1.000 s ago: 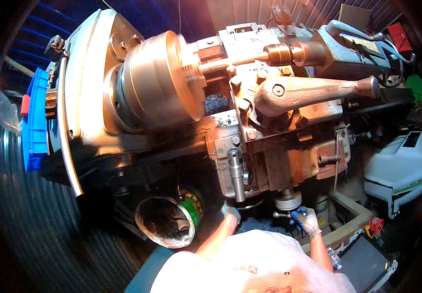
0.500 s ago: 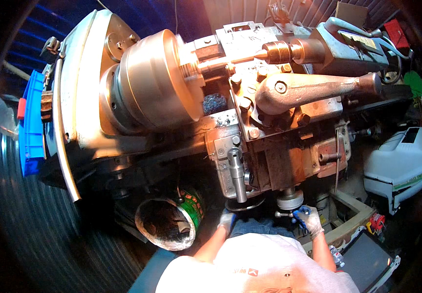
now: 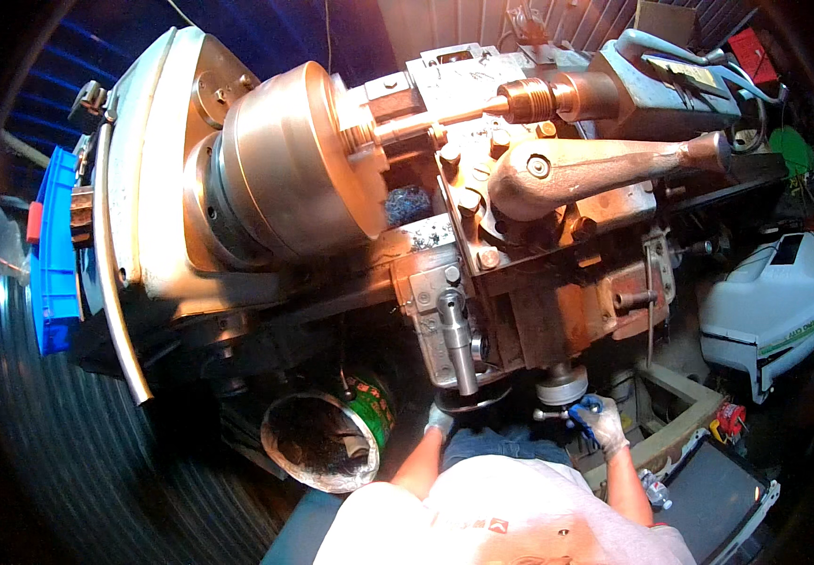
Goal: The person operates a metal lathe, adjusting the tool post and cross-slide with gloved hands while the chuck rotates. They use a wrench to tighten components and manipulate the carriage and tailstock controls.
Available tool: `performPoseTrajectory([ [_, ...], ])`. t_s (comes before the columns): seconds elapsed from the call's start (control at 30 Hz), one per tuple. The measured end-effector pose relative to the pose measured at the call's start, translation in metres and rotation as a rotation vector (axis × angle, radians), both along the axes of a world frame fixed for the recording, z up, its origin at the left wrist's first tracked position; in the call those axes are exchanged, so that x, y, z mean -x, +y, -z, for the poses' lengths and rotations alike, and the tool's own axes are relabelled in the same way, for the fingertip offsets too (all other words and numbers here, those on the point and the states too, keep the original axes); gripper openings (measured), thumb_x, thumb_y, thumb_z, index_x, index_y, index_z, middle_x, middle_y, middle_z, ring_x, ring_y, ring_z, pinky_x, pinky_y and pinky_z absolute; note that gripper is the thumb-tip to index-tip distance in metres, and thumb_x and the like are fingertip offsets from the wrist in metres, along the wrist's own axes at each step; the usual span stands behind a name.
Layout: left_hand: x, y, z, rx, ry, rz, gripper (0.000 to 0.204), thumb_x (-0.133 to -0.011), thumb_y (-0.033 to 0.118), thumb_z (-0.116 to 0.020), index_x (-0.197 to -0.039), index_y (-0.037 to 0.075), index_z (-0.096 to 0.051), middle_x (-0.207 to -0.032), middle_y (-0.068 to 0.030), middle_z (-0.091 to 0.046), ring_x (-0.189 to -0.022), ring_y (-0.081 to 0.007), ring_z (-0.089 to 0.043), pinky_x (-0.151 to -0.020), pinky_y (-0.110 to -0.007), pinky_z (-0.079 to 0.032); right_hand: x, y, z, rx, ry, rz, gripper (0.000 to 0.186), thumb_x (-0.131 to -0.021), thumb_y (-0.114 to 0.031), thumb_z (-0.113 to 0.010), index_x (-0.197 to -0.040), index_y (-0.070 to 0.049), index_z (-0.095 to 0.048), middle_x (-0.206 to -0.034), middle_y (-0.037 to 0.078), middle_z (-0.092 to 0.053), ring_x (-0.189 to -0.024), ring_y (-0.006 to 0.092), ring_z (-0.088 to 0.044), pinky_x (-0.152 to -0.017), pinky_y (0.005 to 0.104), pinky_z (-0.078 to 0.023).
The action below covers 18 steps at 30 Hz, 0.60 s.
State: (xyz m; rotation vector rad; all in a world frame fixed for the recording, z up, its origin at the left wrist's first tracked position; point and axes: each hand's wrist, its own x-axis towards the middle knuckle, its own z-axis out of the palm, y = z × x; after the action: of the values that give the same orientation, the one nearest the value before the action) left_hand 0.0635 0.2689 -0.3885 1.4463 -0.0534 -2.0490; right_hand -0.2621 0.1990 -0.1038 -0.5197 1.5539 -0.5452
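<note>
My right hand [image 3: 603, 423], in a white glove with blue fingers, is closed around the small crank handle [image 3: 550, 414] below a round silver dial [image 3: 561, 387] on a metal lathe. To its left, my gloved left hand [image 3: 439, 419] is at the left rim of a dark handwheel [image 3: 475, 405], its fingers curled and partly hidden. Above, the lathe chuck [image 3: 299, 155] has blurred jaws, as if spinning. From it a thin metal shaft [image 3: 431, 122] reaches to the tailstock centre [image 3: 529, 101]. The tool post's big lever [image 3: 605, 172] points right.
An open bucket [image 3: 322, 441] with dark contents stands below the lathe, left of my left arm. A blue plastic tray [image 3: 56, 254] is at far left. A white machine cover [image 3: 770, 306] and a dark flat panel [image 3: 713, 494] lie to the right. Metal chips [image 3: 409, 203] sit beneath the chuck.
The view has shifted slightly. My left hand has moved up a little at the handwheel rim. My right hand stays on the crank handle, and the chuck jaws are blurred in both frames.
</note>
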Motion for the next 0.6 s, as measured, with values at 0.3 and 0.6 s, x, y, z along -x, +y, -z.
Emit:
performPoseTrajectory([
  [0.3,-0.008,0.014,-0.02,0.209,-0.432,0.401,0.042,-0.093,0.021,-0.06,-0.133,0.008,-0.053,-0.129,-0.0078,-0.057,-0.116,-0.0177,-0.051,-0.102,-0.03,-0.039,0.01,0.01,0.019,0.03,0.025,-0.055,0.013,-0.085,-0.013,-0.069,-0.086,0.0,-0.067,-0.08,0.009,-0.071,-0.065,0.0119,-0.064,-0.058,0.0259,-0.05],
  [0.6,-0.001,0.016,-0.057,0.188,-0.359,0.218,0.03,-0.093,0.013,-0.059,-0.122,0.007,-0.059,-0.115,-0.0032,-0.064,-0.099,-0.0139,-0.057,-0.09,-0.031,-0.047,0.003,-0.003,-0.003,-0.023,0.04,-0.086,0.012,-0.085,-0.012,-0.068,-0.084,-0.001,-0.066,-0.082,0.009,-0.071,-0.065,0.0115,-0.064,-0.058,0.0266,-0.05],
])
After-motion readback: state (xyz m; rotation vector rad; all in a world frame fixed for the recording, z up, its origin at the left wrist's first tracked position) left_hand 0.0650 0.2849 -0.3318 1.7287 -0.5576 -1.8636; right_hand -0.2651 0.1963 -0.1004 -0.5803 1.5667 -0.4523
